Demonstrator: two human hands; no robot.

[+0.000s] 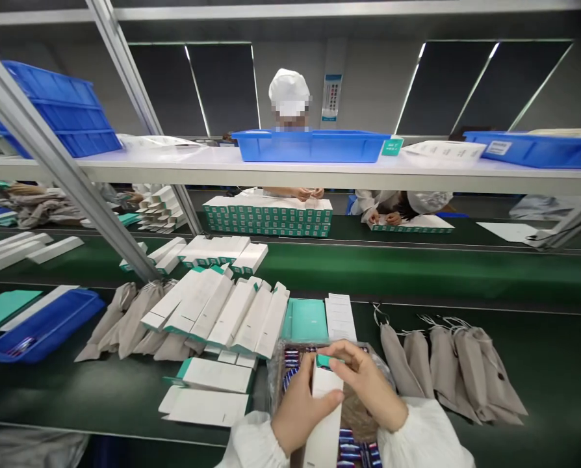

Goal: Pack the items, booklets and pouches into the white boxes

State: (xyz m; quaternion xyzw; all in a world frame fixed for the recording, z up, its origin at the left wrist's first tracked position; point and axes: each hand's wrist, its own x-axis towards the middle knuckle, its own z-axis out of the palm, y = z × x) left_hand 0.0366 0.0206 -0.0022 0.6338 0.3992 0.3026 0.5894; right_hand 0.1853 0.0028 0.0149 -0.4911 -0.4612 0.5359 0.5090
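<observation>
Closest to us, our left hand [297, 406] and right hand [368, 390] clamp together on a slim white carton [325, 416], held upright over a clear bag of small blue-and-red tubes [353, 448]; our right fingers [336, 354] pinch its teal end flap [327, 361]. Just left on the dark green table [554, 377] lie two flat white cartons [207, 393], and beyond them a fanned row of white boxes [222, 312]. Grey drawstring pouches [453, 367] lie to the right. Across the green belt [417, 266], another person's hands [307, 193] rest above stacked teal-edged boxes [268, 216], behind a blue tray [312, 145].
</observation>
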